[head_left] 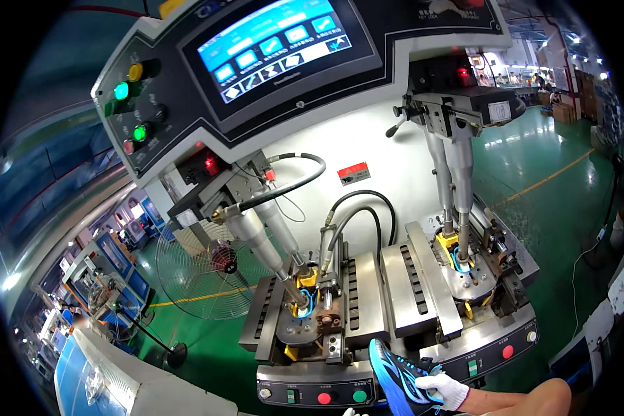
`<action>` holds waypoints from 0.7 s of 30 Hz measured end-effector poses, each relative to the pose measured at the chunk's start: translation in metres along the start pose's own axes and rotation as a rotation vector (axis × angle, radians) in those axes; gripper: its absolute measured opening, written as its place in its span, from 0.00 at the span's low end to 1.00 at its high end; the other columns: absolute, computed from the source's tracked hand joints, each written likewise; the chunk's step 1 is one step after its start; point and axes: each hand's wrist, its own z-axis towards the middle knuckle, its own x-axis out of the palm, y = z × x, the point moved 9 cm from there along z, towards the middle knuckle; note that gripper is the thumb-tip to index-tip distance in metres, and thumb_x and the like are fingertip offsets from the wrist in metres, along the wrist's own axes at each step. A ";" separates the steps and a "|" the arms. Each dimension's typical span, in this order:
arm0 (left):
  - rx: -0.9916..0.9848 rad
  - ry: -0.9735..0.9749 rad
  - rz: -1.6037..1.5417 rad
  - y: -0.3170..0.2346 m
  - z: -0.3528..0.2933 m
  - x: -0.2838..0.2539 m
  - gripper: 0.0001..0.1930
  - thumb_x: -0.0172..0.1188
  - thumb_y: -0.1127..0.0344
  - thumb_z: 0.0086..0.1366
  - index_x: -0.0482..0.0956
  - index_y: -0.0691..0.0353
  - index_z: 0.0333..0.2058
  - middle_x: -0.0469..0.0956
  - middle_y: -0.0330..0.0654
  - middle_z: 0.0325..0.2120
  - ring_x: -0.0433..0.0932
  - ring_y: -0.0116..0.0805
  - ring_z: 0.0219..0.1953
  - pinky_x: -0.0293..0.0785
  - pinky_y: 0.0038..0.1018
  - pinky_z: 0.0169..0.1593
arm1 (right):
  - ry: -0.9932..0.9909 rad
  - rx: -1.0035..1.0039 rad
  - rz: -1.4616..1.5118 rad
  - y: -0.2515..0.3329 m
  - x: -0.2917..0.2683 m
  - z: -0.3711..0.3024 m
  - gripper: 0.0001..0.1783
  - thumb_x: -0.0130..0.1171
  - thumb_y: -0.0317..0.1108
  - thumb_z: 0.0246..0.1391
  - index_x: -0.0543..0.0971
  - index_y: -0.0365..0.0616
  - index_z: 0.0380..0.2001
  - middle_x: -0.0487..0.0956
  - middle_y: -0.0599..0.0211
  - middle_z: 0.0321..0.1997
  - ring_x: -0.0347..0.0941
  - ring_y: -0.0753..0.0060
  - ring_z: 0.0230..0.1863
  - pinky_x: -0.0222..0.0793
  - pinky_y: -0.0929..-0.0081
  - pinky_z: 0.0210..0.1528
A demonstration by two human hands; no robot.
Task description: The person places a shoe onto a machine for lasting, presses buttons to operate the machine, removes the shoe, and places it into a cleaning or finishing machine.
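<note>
My right hand (449, 392), in a white glove, is closed around the heel end of a black and blue sneaker (403, 374). The shoe is tilted, its toe pointing up and left in front of the machine's control strip. Only white-gloved fingertips of my left hand (354, 413) show at the lower edge, left of the shoe; what they do is hidden. Beyond the shoe stands a two-station press machine (364, 291). In its left station, a blue piece (304, 305) lies under the press rods. Another blue piece (459, 261) lies under the right station's rods.
A lit touchscreen (277, 48) and glowing green buttons (140, 132) are on the upper panel. Red and green buttons (324, 398) line the front strip. A wire-caged fan (218, 267) stands behind left. A white and blue surface (97, 378) fills the lower left.
</note>
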 end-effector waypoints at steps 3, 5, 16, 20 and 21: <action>0.042 -0.085 0.012 0.003 -0.002 -0.025 0.21 0.64 0.69 0.68 0.74 0.67 0.59 0.79 0.50 0.49 0.80 0.41 0.49 0.78 0.34 0.55 | -0.060 -0.032 -0.050 -0.013 -0.023 0.012 0.21 0.58 0.28 0.64 0.76 0.30 0.59 0.84 0.51 0.52 0.85 0.63 0.47 0.83 0.67 0.54; -0.125 -0.057 -0.050 0.014 -0.005 -0.039 0.21 0.65 0.70 0.68 0.75 0.68 0.58 0.80 0.51 0.49 0.80 0.41 0.48 0.78 0.34 0.53 | -0.035 -0.081 -0.132 -0.015 -0.019 0.015 0.23 0.61 0.31 0.64 0.76 0.31 0.59 0.84 0.50 0.53 0.85 0.62 0.47 0.83 0.69 0.52; 0.164 -0.138 0.273 -0.015 0.035 -0.090 0.25 0.63 0.63 0.70 0.72 0.66 0.62 0.77 0.57 0.56 0.78 0.54 0.55 0.75 0.42 0.59 | -0.054 -0.010 -0.158 -0.030 0.012 0.020 0.23 0.62 0.31 0.63 0.76 0.31 0.59 0.84 0.52 0.54 0.83 0.62 0.52 0.79 0.65 0.60; 0.188 -0.076 0.137 -0.063 0.097 -0.074 0.23 0.58 0.73 0.69 0.71 0.72 0.61 0.75 0.57 0.59 0.77 0.49 0.60 0.73 0.37 0.62 | -0.128 -0.188 -0.186 0.003 0.032 0.001 0.14 0.61 0.27 0.61 0.81 0.30 0.48 0.85 0.57 0.45 0.83 0.67 0.43 0.80 0.69 0.48; 0.200 -0.010 0.155 -0.078 0.118 -0.065 0.23 0.59 0.74 0.70 0.71 0.72 0.62 0.74 0.56 0.60 0.75 0.48 0.62 0.72 0.36 0.64 | -0.100 -0.208 -0.179 0.015 0.043 -0.002 0.16 0.60 0.27 0.61 0.80 0.30 0.50 0.85 0.56 0.45 0.83 0.65 0.43 0.81 0.67 0.49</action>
